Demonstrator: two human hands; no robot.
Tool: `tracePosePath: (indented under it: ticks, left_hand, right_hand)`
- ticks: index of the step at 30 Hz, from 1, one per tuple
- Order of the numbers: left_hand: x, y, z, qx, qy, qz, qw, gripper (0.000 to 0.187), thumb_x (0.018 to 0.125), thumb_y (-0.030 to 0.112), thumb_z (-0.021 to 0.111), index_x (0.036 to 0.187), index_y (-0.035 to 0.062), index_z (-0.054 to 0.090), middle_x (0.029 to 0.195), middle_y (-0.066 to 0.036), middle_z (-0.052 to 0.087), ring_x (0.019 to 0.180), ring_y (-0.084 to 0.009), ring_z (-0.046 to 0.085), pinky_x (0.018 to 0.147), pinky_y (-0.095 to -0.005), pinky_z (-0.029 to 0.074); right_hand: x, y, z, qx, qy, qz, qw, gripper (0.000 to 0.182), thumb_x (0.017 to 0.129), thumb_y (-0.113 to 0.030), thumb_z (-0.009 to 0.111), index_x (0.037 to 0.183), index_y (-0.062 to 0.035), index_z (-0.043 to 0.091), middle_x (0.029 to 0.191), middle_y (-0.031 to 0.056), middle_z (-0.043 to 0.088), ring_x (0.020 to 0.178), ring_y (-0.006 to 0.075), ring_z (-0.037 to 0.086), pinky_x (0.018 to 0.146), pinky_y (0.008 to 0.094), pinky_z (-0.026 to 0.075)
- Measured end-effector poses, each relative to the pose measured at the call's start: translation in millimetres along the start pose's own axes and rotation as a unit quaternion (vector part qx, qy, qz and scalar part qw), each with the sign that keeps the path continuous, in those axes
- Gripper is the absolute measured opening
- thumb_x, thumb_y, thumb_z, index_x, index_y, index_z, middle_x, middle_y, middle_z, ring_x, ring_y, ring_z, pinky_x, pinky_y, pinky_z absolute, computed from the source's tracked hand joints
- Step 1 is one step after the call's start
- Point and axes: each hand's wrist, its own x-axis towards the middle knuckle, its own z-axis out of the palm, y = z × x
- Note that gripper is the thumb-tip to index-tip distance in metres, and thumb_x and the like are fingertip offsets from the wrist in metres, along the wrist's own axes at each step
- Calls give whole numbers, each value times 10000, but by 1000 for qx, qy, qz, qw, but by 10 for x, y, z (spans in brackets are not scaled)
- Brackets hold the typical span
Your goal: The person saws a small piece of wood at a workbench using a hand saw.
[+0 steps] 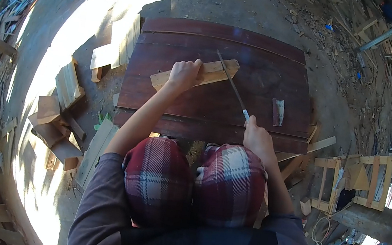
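My left hand (185,74) is closed over the middle of a pale wooden block (218,72), which lies at a slant on a dark reddish-brown wooden table (198,108). In my right hand (257,133), near the table's front edge, is the light-coloured grip of a long thin metal tool (235,89). Its narrow shaft crosses the block near the right end and points up and left. Whether it is a file or a saw blade cannot be made out. To the right, a small folded piece (277,112), brown and whitish, lies on the tabletop.
Wooden box-like pieces (62,129) and boards (125,37) stand on the ground at the left. Wooden frames (353,177) are at the right, near a loop of cord (321,232). Wood scraps litter the ground at the upper right. My knees (230,185) are against the table's front.
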Motion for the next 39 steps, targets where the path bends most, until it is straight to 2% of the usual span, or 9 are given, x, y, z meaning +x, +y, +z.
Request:
tracePosePath:
  ticks: [6, 9, 17, 22, 27, 28, 30, 32, 39]
  left_hand:
    - [-24, 24, 9, 12, 5, -10, 1000, 450, 712, 385, 760, 931, 79, 513, 780, -125, 675, 729, -317, 674, 634, -415, 535]
    - [55, 2, 29, 12, 1, -34, 999, 453, 709, 372, 765, 948, 84, 510, 792, -124, 679, 740, -313, 679, 636, -413, 540]
    - [72, 83, -11, 38, -3, -69, 997, 399, 697, 321, 766, 928, 82, 545, 783, -104, 688, 755, -269, 694, 640, -360, 553]
    - [80, 47, 39, 20, 9, -55, 998, 422, 698, 355, 762, 929, 83, 537, 774, -117, 682, 737, -291, 688, 635, -388, 548]
    - [74, -2, 194, 34, 46, -49, 997, 413, 716, 371, 741, 913, 82, 521, 753, -124, 673, 723, -307, 681, 626, -398, 540]
    - [45, 59, 65, 32, 24, -56, 998, 404, 690, 290, 758, 942, 77, 525, 785, -111, 686, 758, -273, 694, 639, -371, 549]
    - [67, -12, 148, 21, 28, -36, 999, 436, 715, 397, 739, 906, 75, 515, 750, -125, 670, 722, -305, 678, 626, -404, 539]
    - [54, -7, 108, 9, 21, -37, 999, 445, 716, 405, 740, 909, 74, 514, 752, -124, 670, 721, -306, 677, 627, -409, 540]
    - [27, 39, 5, 14, 6, -37, 999, 462, 714, 402, 750, 933, 73, 512, 756, -124, 670, 722, -311, 676, 633, -413, 542]
  right_hand:
    - [819, -263, 14, -2, 52, -46, 998, 237, 886, -111, 400, 1070, 32, 442, 832, 274, 655, 808, 444, 651, 734, 530, 513]
    - [1203, -391, -21, 11, 63, -22, 998, 234, 879, -107, 411, 1062, 33, 448, 843, 271, 656, 822, 434, 655, 737, 529, 514]
    - [746, -146, -78, -30, 49, -37, 998, 202, 897, -125, 388, 1055, -16, 450, 803, 264, 653, 799, 448, 646, 725, 543, 500]
    - [-67, 277, -153, 5, 38, -21, 999, 182, 955, -205, 377, 1010, -45, 443, 704, 260, 625, 718, 465, 619, 649, 574, 465]
    - [-514, 345, -355, 23, 71, -14, 997, 184, 961, -227, 406, 1002, -65, 484, 682, 237, 620, 694, 446, 617, 629, 569, 452]
    - [-515, 310, -421, 41, 85, -16, 995, 184, 961, -226, 410, 1003, -68, 494, 682, 233, 620, 690, 442, 617, 627, 568, 450]
    - [-437, 218, -418, 65, 118, -17, 991, 182, 963, -221, 414, 1018, -79, 513, 680, 228, 618, 691, 434, 618, 614, 564, 447]
    - [-159, 202, -287, 74, 157, -40, 984, 183, 964, -221, 413, 1023, -77, 511, 678, 229, 618, 692, 434, 619, 610, 565, 449]
    - [621, 46, 150, 30, 122, -62, 990, 184, 952, -202, 401, 1025, -55, 482, 720, 246, 642, 729, 435, 640, 655, 556, 483]
